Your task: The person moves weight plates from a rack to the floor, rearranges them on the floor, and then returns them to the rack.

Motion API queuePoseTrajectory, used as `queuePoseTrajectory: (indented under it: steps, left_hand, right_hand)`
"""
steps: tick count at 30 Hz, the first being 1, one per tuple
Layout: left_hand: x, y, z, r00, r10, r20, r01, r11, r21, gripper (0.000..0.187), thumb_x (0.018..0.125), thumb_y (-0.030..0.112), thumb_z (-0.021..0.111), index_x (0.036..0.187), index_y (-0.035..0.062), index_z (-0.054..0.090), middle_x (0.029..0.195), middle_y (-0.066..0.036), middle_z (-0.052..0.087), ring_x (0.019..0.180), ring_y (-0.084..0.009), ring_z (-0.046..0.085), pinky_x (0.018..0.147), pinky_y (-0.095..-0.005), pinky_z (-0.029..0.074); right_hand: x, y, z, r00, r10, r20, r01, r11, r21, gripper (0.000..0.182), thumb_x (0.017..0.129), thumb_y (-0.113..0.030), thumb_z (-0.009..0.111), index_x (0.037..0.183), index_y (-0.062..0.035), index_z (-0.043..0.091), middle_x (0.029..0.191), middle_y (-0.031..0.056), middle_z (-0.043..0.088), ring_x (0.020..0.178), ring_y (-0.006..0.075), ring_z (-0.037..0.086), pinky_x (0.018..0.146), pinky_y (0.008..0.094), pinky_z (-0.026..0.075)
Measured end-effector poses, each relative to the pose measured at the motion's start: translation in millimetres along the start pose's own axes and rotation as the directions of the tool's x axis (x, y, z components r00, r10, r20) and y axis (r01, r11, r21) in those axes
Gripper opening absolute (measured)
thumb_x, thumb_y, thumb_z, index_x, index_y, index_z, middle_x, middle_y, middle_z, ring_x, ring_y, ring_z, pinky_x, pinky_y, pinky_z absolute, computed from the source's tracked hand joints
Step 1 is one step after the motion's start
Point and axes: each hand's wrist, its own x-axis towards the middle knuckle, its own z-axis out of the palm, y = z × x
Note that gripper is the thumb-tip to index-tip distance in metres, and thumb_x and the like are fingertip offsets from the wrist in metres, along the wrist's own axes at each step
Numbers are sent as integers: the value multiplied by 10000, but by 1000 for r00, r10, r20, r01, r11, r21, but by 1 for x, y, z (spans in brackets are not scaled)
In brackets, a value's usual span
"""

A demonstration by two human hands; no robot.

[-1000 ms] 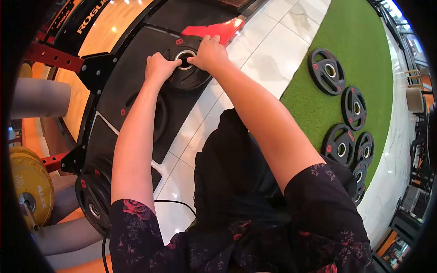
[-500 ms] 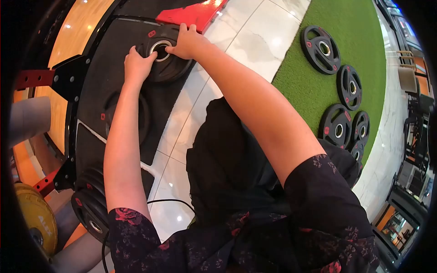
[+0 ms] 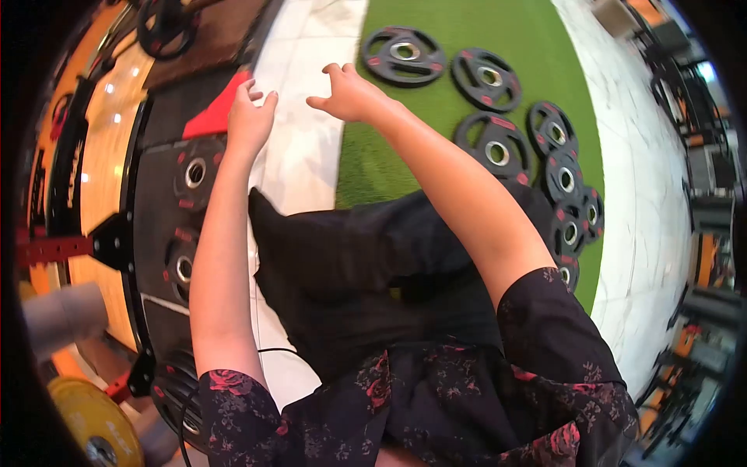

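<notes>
My left hand is raised with its fingers apart, over the red wedge-shaped piece and the edge of the white tiles. My right hand reaches out above the tiled strip, fingers spread and holding nothing. On the black mat to the left of my left forearm lies a black weight plate with a metal-ringed hole. Below it, another weight plate is partly hidden by that forearm. Nearest my right hand, a three-grip weight plate lies flat on the green turf.
Several more weight plates lie on the turf to the right, some overlapping. At lower left stand stacked black plates, a yellow plate and a rack upright. A black cable crosses the tiles near my legs.
Both hands have come off the weight plate on the mat and moved right, over the tiles. My view has turned right, showing more plates on the turf.
</notes>
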Motion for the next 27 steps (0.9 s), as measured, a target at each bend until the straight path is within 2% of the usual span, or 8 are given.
queuePoseTrajectory:
  steps: [8,10,14,16,21,22,25,27]
  left_hand:
    - [-53,211,162,944,183,274,-119,964,-236,625,923,347,717,1393,-16,524,1136,-182,744,1065,-331,710,941,-418,532]
    - [-79,257,210,906,263,331,-181,949,-257,617,912,340,719,1379,-21,537,1131,-197,742,1045,-318,718,925,-418,541]
    - [-156,340,301,807,306,505,-87,908,-411,641,885,324,714,1386,-28,527,1130,-203,741,1063,-309,716,943,-407,538]
    - [-199,376,328,742,338,579,-117,916,-384,649,921,306,727,1415,-48,501,1165,-199,734,1046,-248,707,922,-363,534]
    - [-285,413,378,599,296,744,-22,935,-354,649,920,351,718,1387,-52,516,1166,-215,732,1089,-286,707,957,-379,526]
    - [-292,398,407,604,365,708,-127,921,-367,651,920,352,713,1392,-49,512,1143,-197,741,1063,-285,713,946,-381,532]
    - [-315,389,431,580,337,741,-138,938,-318,667,907,357,721,1392,-47,505,1230,-238,689,1135,-317,680,974,-393,518]
    - [-328,380,440,631,357,689,-327,928,-181,743,888,393,746,1424,-36,459,1334,-299,593,1230,-368,616,1015,-404,497]
  right_hand:
    - [-157,156,-128,949,239,-204,-241,970,13,781,901,-482,716,1479,-24,461,1461,271,466,1276,420,573,1068,468,479]
    - [-205,192,-153,925,307,-223,-305,951,43,760,895,-474,723,1461,-29,481,1453,269,471,1273,419,575,1061,469,483]
    - [-294,267,-184,854,395,-338,-396,916,72,736,905,-477,704,1439,-29,470,1438,243,477,1245,418,600,1005,489,523]
    - [-340,299,-193,811,426,-401,-438,896,67,714,900,-455,705,1434,-42,476,1438,243,476,1222,422,613,1002,488,526]
    - [-438,359,-191,705,582,-405,-562,807,181,700,880,-429,728,1421,-53,490,1390,246,498,1195,428,623,993,477,530]
    - [-453,366,-188,693,596,-406,-571,798,195,700,880,-429,728,1421,-53,490,1390,246,498,1195,428,623,993,477,530]
    - [-488,390,-172,601,664,-445,-635,735,239,696,868,-427,749,1404,-54,509,1363,230,517,1196,413,614,1009,475,516]
    - [-509,407,-159,570,682,-459,-682,704,199,704,864,-432,755,1404,-54,508,1364,220,519,1219,407,594,1020,479,507]
